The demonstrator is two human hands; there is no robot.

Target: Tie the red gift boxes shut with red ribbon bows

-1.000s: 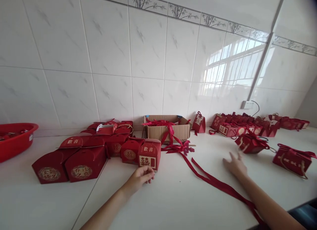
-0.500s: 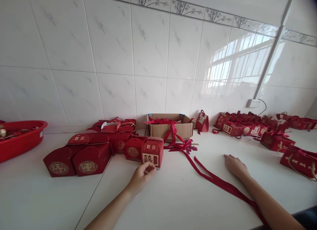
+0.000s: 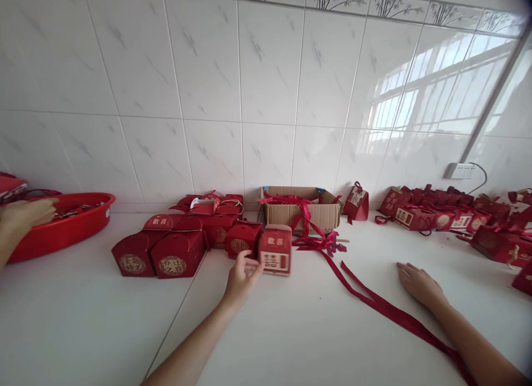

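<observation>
My left hand grips the lower left corner of a small red gift box with a gold double-happiness print, which looks blurred. My right hand lies flat on the white counter with its fingers stretched out, holding nothing. A long dark red ribbon trails across the counter between my hands and under my right forearm.
Several closed red gift boxes stand left of the small one. A cardboard box with ribbons sits at the tiled wall. More finished red boxes line the right. Another person's hand reaches by a red basin at far left.
The view swung left. My left hand closed on the small box and shifted it. My right hand dropped flat on the counter. Another person's hand came into view at the left.
</observation>
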